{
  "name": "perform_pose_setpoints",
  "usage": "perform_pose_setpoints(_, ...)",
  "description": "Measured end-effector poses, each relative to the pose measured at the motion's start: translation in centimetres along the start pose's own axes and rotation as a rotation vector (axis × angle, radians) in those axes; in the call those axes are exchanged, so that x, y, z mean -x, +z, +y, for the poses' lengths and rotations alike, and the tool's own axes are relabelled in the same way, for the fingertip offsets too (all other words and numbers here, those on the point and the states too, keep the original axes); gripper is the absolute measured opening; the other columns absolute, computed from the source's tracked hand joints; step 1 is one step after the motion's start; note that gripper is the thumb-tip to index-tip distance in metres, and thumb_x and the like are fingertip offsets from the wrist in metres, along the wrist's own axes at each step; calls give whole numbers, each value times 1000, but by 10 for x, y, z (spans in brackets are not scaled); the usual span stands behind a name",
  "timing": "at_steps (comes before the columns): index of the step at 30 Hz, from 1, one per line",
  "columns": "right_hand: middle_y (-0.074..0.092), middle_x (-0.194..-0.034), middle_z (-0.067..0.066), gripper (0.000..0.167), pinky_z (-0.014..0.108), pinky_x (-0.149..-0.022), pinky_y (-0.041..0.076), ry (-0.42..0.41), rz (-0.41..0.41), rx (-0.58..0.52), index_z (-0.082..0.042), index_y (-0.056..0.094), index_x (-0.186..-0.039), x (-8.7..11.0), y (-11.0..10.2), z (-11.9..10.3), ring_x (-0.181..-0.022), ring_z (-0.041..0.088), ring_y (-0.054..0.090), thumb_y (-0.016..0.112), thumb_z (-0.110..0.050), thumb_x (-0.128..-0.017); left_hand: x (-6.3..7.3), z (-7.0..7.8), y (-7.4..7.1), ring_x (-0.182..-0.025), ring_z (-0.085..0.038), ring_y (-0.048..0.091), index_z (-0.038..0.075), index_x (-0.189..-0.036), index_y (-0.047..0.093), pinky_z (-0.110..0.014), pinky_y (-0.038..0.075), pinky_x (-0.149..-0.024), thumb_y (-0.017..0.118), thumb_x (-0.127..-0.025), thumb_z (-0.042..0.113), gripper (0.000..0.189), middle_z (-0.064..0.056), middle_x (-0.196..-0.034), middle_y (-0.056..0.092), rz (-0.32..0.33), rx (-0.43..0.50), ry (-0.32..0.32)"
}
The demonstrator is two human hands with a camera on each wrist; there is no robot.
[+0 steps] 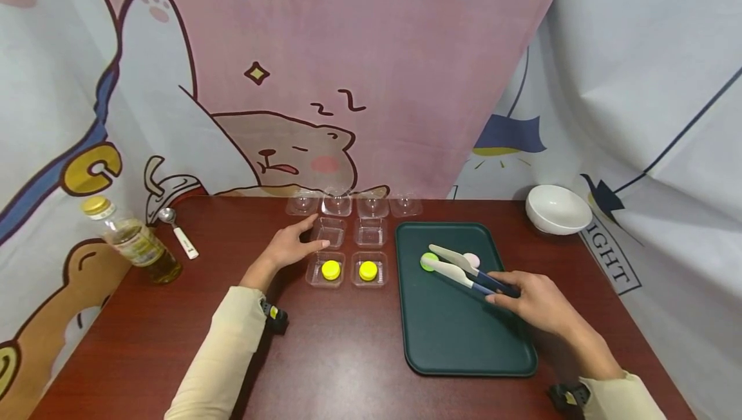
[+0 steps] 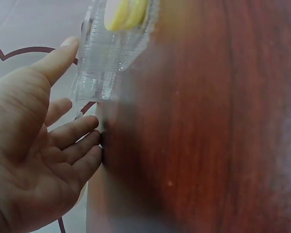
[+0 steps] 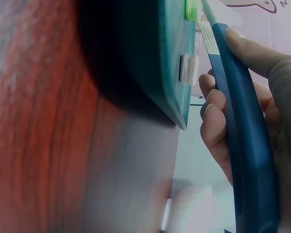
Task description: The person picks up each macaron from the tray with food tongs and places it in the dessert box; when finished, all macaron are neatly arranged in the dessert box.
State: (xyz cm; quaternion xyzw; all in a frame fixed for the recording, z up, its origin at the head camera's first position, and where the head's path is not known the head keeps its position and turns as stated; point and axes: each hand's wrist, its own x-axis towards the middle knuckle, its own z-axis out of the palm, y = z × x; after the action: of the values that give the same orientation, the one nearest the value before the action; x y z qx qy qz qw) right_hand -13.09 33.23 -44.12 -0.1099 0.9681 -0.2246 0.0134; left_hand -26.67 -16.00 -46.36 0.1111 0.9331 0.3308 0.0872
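My right hand (image 1: 539, 297) grips a pair of tongs (image 3: 245, 126) with blue handles and cream arms. The tong tips straddle a green macaron-like disc (image 1: 427, 266) on the dark green tray (image 1: 452, 336). Just behind the arms lies a pale pink disc (image 1: 472, 259). My left hand (image 1: 286, 246) reaches beside a clear plastic box (image 1: 332, 232), thumb and fingers spread around its left side. In the left wrist view the fingers (image 2: 75, 131) are loosely bent near the plastic. Two front clear boxes each hold a yellow disc (image 1: 331, 270), (image 1: 368, 270).
Another clear box (image 1: 371, 232) stands right of the left hand, with several domed lids (image 1: 372, 206) along the table's back edge. An oil bottle (image 1: 139, 246) and a measuring spoon (image 1: 180, 233) are at left. A white bowl (image 1: 558, 210) sits at back right.
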Motion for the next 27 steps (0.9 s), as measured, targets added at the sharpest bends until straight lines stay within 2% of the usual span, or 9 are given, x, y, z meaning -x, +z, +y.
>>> perform_pose_setpoints(10,56,-78,-6,46,21,-50,37,-17,-12,13,-14,72,-126,-2,2,-1,-60,3,45,80,-36,-86,-2,3,-3,-144,-43,42,17,-159,36,-59,36,-117,73,-90,50,85,-18,-156,47,-5,-15,-11)
perform_pose_setpoints(21,58,-77,-6,45,21,-50,37,-20,-25,22,-13,73,-125,-2,5,2,-60,2,45,80,-35,-86,-2,4,1,-142,-40,46,13,-154,41,-57,37,-117,78,-88,43,81,-19,-153,51,20,39,-44)
perform_pose_setpoints(27,55,-75,-7,46,21,-50,37,-7,-23,23,-14,72,-126,-1,7,3,-59,2,44,80,-36,-86,-2,5,2,-142,-41,46,12,-154,41,-57,36,-117,78,-87,44,83,-19,-152,52,24,34,-53)
